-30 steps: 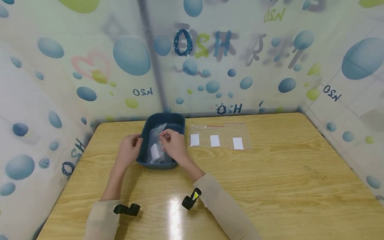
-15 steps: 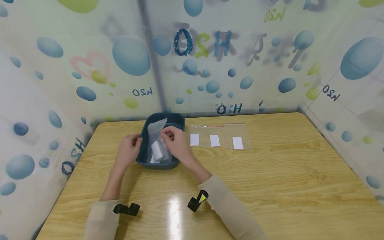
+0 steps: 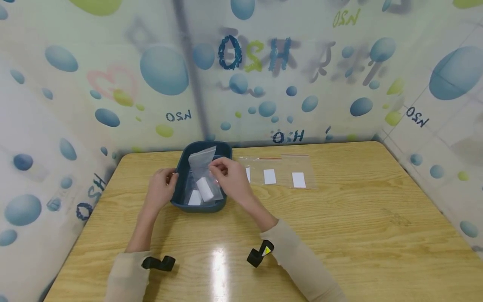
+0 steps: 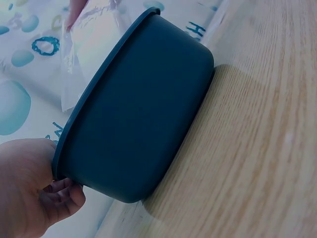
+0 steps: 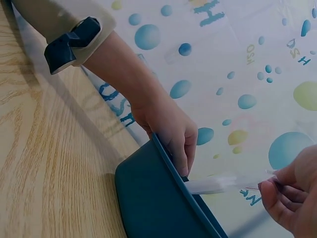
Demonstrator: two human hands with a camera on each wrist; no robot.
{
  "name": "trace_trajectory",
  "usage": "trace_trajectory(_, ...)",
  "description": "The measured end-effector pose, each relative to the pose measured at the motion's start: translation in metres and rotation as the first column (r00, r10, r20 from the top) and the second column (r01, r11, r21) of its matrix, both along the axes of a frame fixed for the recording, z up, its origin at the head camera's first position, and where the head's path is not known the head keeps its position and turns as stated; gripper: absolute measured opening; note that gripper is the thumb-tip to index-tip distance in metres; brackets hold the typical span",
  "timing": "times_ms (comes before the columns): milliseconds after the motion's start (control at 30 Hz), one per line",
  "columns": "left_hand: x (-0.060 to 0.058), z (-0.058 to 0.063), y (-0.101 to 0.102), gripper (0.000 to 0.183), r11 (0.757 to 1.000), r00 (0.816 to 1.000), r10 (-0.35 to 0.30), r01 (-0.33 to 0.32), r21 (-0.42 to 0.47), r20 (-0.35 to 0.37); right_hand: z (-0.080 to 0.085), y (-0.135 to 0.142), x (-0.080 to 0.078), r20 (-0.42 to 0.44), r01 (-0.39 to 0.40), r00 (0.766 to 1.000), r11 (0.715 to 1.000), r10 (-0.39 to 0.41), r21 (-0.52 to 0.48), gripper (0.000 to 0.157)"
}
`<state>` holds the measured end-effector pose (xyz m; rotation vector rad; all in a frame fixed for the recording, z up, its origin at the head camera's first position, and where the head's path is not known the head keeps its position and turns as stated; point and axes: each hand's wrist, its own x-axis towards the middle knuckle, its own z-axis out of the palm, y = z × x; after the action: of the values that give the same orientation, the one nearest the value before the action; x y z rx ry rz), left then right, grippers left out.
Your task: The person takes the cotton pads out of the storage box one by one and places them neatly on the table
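Note:
My left hand grips the left rim of a dark blue plastic basin. In the left wrist view the fingers of the left hand curl at the basin's lip. Over the basin my right hand pinches the edge of a clear zip bag with a white block inside. The right wrist view shows the bag stretched from the pinching right hand down to the basin's rim. Another white piece lies lower in the basin, partly covered by the bag.
Right of the basin, several flat clear zip bags with white cards lie in a row on the wooden table. My right hand partly hides the leftmost card. A patterned sheet hangs behind the table's back edge.
My right hand has drawn the zip bag up and to the right, so the white piece under it shows more. The left hand has stayed on the rim.

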<state>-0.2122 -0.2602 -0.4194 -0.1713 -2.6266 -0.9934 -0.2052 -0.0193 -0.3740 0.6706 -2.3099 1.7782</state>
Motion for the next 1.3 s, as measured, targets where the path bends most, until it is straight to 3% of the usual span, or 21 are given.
trace_trajectory(533,0.001,-0.005,-0.001,0.027,1.0,0.999,0.003,-0.003,-0.006,-0.037,0.005,0.024,0.0,-0.006,0.011,1.0,1.0,-0.011,0.027,0.014)
trace_trajectory(967,0.002,-0.002,-0.001,0.027,1.0,1.0,-0.003,0.003,-0.012,-0.031,0.015,0.046,-0.009,0.013,0.094,0.995,0.996,-0.094,-0.003,0.016)
trace_trajectory(1300,0.001,-0.004,0.001,0.026,1.0,0.999,-0.008,0.008,-0.017,-0.04,0.022,0.07,-0.018,-0.021,0.181,0.983,0.983,-0.181,0.003,0.016)
